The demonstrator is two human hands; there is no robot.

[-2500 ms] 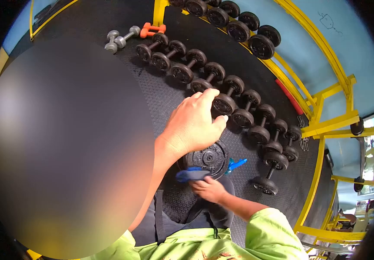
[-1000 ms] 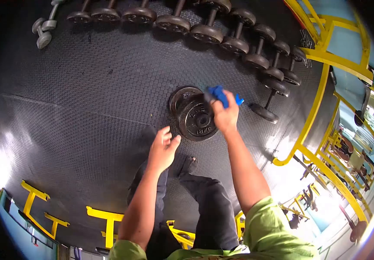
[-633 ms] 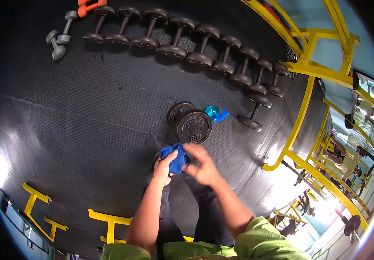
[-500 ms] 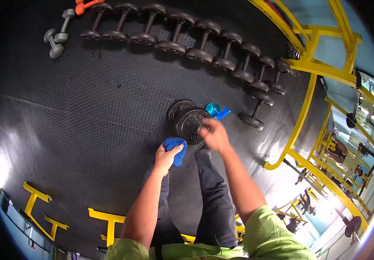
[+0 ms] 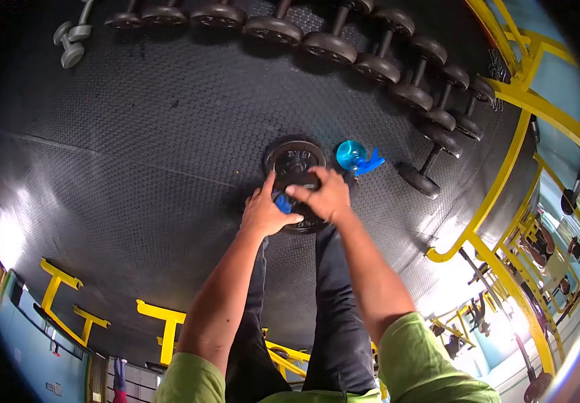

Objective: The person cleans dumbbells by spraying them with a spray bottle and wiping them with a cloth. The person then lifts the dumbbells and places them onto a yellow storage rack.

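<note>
My left hand (image 5: 265,209) is at the left side of a dark round weight plate (image 5: 303,224), its index finger and thumb apart. A blue cloth (image 5: 282,203) shows between that thumb and finger, mostly hidden by the hand. My right hand (image 5: 329,196) is on the plate from the right, thumb reaching left across it and fingers bent at its upper part. Just beyond lies a second dark weight plate (image 5: 295,152) with raised lettering, flat side up. A bottle of blue liquid with a blue spray head (image 5: 370,162) is on the mat to the right.
Dark dumbbells (image 5: 330,46) line the rubber mat (image 5: 135,148) along the far side and curve down at the right. Small grey dumbbells (image 5: 70,50) are at far left. Yellow rack frames (image 5: 498,188) stand at right, and yellow feet (image 5: 169,322) nearer my legs.
My left hand has moved up and right with the cloth onto the plate. My right hand has come in beside it. The two plates appear farther apart, and the view has shifted.
</note>
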